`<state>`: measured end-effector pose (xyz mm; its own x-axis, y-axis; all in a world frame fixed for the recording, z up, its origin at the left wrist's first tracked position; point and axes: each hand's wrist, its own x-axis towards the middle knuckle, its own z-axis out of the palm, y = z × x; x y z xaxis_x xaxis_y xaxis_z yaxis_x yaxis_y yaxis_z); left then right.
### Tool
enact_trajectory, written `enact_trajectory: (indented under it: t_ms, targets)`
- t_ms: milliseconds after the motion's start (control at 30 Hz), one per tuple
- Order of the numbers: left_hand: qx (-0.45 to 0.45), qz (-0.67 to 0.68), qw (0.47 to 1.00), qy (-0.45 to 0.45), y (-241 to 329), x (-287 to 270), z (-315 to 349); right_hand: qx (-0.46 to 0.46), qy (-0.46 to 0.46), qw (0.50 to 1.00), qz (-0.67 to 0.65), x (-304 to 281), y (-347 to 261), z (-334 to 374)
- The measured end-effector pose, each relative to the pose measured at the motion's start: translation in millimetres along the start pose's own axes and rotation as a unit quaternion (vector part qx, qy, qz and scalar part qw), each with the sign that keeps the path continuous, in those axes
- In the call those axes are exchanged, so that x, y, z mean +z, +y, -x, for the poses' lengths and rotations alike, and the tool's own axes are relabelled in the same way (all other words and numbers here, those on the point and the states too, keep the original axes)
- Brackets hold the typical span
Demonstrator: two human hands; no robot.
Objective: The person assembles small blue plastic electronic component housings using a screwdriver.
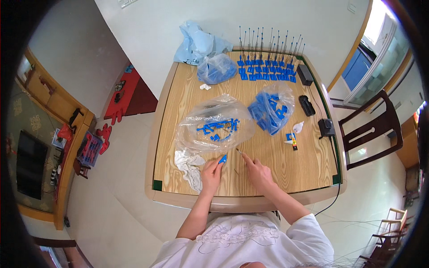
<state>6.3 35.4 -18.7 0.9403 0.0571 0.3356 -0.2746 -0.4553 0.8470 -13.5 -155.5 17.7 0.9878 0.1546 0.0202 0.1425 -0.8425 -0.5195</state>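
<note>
- Head view: the left hand [211, 176] pinches a small blue piece [223, 159] at its fingertips.
- The right hand [260, 175] grips a thin dark stick [239, 152], details too small to tell.
- White cloth [188, 166]: just left of the left fingers.
- Clear bag [187, 134]: beyond both hands' fingers.
- Glue tube [294, 142]: right of the right fingers, apart.

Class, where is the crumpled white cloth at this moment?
In the head view, the white cloth lies at the left front of the table, just left of the left hand and on the near side of the wide clear bag.
</note>
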Motion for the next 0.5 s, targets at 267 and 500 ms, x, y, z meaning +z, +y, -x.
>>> enact_trajectory:
  t_ms: [267,500]
  targets:
    - [0.017,-0.012,1.0,0.013,-4.3,-0.3,2.0,-0.098,-0.038,0.994,0.003,-4.2,-2.6,15.1]
    - [0.032,-0.017,0.999,0.012,-5.4,0.8,0.3,-0.107,-0.049,0.993,0.018,-11.3,-6.1,14.3]
